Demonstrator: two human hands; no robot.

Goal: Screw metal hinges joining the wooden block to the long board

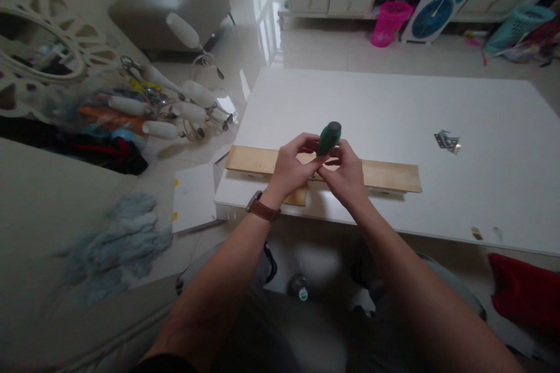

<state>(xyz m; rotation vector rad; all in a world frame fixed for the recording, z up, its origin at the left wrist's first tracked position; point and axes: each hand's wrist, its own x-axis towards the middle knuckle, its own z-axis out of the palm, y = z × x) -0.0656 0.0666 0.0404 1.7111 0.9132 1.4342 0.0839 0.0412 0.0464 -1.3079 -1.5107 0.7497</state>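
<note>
Head view: by the left hand (a watch is worn at its wrist), the lower handle of a green screwdriver is gripped between thumb and fingers, its black end tipped upward. The fingers of the right hand are bent close beside it; whether anything is pinched there cannot be told, since the fingertips are partly hidden. Beneath both hands a long wooden board is laid along the near side of a white table. A short wooden board is seen below the left hand, close to the table's front edge, and a bit of metal is glimpsed between the hands.

Work at this spot is judged to be under way rather than finished; whether the two boards are joined yet cannot be seen. Farther right, loose metal pieces are heaped on the table, apparently unused so far. Beyond, a pink basket is stood on the floor.
</note>
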